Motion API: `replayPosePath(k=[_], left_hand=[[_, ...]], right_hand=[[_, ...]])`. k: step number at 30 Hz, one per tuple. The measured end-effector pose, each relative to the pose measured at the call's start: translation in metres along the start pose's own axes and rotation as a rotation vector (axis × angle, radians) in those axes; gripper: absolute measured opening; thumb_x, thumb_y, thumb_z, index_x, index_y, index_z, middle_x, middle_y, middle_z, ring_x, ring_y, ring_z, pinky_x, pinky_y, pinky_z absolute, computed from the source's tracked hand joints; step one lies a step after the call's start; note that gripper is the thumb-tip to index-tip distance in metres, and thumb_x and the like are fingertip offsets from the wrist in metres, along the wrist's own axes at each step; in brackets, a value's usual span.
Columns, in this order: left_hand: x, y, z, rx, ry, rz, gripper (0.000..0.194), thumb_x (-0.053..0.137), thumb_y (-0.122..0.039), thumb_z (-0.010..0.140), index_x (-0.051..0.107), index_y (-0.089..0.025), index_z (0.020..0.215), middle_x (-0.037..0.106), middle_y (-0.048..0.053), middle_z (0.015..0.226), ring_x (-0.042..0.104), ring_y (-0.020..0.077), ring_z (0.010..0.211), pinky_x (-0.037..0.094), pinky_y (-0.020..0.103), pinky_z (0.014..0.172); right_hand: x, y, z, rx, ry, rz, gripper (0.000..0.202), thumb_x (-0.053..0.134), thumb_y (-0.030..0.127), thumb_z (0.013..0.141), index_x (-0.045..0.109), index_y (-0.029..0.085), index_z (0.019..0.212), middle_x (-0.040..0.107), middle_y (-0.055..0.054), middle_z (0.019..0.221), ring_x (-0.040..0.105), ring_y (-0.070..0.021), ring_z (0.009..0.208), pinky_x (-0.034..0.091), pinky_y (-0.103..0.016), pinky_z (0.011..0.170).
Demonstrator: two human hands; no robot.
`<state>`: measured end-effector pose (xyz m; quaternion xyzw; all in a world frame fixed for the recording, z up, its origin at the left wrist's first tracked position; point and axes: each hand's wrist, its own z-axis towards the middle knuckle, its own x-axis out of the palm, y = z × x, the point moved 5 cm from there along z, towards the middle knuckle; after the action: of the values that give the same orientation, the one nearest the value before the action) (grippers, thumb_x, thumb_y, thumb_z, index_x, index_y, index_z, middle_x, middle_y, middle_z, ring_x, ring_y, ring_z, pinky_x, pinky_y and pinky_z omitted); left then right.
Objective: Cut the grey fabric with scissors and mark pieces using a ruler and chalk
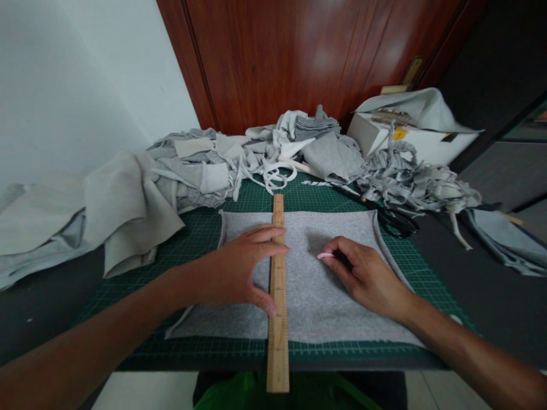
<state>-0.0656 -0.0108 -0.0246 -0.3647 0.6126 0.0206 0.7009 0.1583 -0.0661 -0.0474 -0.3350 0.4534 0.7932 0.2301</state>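
Note:
A piece of grey fabric (316, 296) lies flat on a green cutting mat (342, 348). Across it, running away from me, is a wooden ruler (278, 330) whose near end sticks out past the table edge. My left hand (243, 265) rests over the ruler from the left, fingers and thumb spread apart on it. To the right of the ruler, my right hand (363, 273) pinches a small pale pink piece of tailor's chalk (325, 255) between thumb and forefinger, just above the fabric.
Heaped fabric scraps (200, 165) line the back and left. Black-handled scissors (397, 222) lie at the fabric's far right corner. Behind them are tangled fabric strips (419, 185) and a white box (410, 142). More folded cloth (508, 239) sits at the right.

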Motion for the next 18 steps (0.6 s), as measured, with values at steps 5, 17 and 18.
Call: replayPosePath(k=[5,17,18], left_hand=[[0.0008,0.0012,0.0008,-0.017,0.019,0.008,0.098,0.089,-0.069,0.064,0.062,-0.019,0.144,0.036,0.018,0.169,0.031,0.04,0.157,0.028,0.055,0.128],[0.0034,-0.004,0.0035,-0.056,0.048,-0.005,0.1,0.089,-0.069,0.064,0.06,-0.018,0.146,0.031,0.019,0.171,0.028,0.0412,0.158,0.027,0.058,0.127],[0.0049,-0.0051,0.0049,-0.057,0.051,-0.006,0.101,0.089,-0.069,0.064,0.06,-0.018,0.146,0.031,0.019,0.171,0.028,0.0411,0.158,0.027,0.058,0.128]], right_hand=[[-0.0002,-0.0007,-0.0001,-0.002,0.0,0.014,0.011,0.053,0.026,0.108,0.058,0.022,0.098,0.064,-0.002,0.082,0.062,-0.0181,0.072,0.046,-0.032,0.067],[-0.0001,-0.0019,-0.0001,0.027,0.008,0.053,0.012,0.053,0.025,0.107,0.058,0.02,0.098,0.064,-0.002,0.084,0.061,-0.018,0.076,0.044,-0.031,0.07],[-0.0005,-0.0022,0.0,0.027,0.005,0.063,0.012,0.053,0.025,0.107,0.058,0.02,0.098,0.064,-0.002,0.084,0.062,-0.018,0.077,0.044,-0.031,0.071]])
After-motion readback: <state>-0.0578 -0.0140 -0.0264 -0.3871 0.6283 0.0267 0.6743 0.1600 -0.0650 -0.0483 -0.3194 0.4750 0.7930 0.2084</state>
